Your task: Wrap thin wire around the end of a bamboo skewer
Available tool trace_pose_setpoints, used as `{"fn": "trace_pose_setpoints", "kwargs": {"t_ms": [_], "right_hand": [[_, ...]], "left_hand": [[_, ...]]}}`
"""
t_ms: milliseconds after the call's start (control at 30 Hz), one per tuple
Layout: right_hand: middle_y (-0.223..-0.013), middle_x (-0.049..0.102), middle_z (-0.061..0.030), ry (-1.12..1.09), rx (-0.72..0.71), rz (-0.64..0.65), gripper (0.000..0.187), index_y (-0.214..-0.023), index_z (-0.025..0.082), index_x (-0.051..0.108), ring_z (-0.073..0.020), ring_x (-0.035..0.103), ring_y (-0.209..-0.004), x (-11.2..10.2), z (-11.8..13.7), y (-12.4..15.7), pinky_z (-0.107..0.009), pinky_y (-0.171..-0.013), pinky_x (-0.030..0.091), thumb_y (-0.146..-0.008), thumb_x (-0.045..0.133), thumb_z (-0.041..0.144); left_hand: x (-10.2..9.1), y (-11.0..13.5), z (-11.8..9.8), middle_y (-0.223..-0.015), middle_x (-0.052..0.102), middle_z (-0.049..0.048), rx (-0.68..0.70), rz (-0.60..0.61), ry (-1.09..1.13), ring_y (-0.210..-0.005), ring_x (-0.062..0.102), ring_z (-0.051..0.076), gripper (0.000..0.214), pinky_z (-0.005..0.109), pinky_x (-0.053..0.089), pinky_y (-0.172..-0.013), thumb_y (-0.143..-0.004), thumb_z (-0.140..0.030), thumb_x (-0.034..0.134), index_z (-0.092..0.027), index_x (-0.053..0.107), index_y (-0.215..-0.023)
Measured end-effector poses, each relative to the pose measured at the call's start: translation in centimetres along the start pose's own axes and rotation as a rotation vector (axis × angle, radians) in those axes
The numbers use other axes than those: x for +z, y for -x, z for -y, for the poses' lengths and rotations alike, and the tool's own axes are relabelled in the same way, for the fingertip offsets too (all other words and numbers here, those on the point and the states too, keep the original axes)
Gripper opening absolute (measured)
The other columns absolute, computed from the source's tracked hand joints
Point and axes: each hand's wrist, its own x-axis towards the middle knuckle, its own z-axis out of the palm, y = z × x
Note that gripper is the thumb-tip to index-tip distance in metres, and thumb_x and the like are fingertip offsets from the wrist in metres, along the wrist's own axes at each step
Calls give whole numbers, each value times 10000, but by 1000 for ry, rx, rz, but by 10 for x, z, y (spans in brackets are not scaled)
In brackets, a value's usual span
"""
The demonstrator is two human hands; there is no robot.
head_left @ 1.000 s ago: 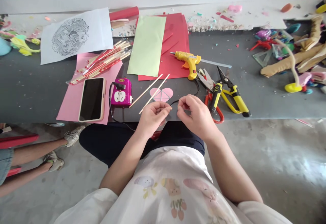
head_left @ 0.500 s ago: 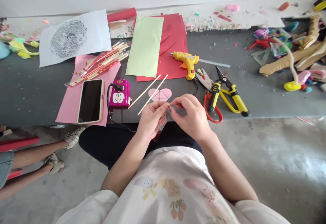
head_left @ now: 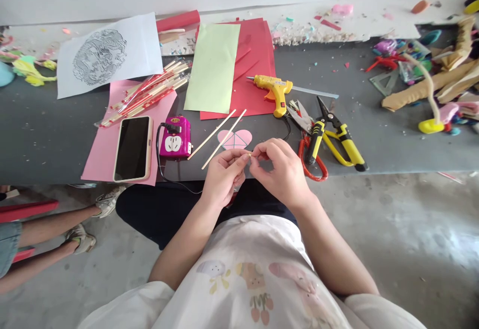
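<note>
Plastic wrappers [head_left: 131, 100] hold wooden sticks [head_left: 170, 74], and near the front edge of the table [head_left: 385, 139], left hand [head_left: 226, 175] and right hand [head_left: 280, 172] pinch one tiny pale piece [head_left: 249, 155].

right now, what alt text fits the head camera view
A person's left hand and right hand pinch a tiny pale thing, too small to identify, at a grey table. Beyond lie a pink heart and two thin sticks, with a phone to the left and a yellow glue gun to the right.

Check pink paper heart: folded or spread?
Spread: pink heart lies flat, both lobes visible side by side; lower tip hidden.
</note>
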Motion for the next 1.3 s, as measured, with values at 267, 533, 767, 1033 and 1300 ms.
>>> {"fn": "trace_pose_setpoints", "kwargs": {"t_ms": [267,533,767,1033,1300], "right_hand": [[-757,581,-31,-3,-46,52,130,-828,225,507,-179,526,-729,-3,-3,0,-333,-692,479,-814,519,97],[-745,586,-34,15,-53,78,108,-810,219,504,-176,525,-714,-6,-2,0,-327,-687,476,-826,524,114],[-725,559,-42,92,-60,136,118,-774,213,480,-189,497,-703,-4,-3,-2,-326,-667,449,-820,486,104],[-715,535,-36,94,-60,184,143,-756,210,442,-187,477,-688,-3,-4,-3,-327,-662,440,-787,476,74],[-704,505,-22,53,2,133,171,-744,222,401,-177,457,-690,0,-7,-1,-312,-658,421,-763,483,73]], "left_hand": [[-1,1,0,-436,389,-90,-14,-9,-47,-352,292,1,277,147,236,-353,-666,-358,784,-139,673,-794],[-5,1,3,-485,462,-63,79,-45,-191,-365,309,10,243,169,221,-360,-694,-372,756,-155,695,-786],[-3,6,1,-528,554,-32,215,-134,-502,-431,414,55,216,193,325,-421,-739,-371,715,-167,713,-809],[-2,6,0,-559,550,-36,215,-97,-563,-450,407,45,194,178,352,-451,-760,-343,678,-157,703,-809],[-5,3,1,-562,511,-39,210,-86,-581,-470,414,47,183,169,333,-438,-744,-323,684,-146,684,-790]]}}
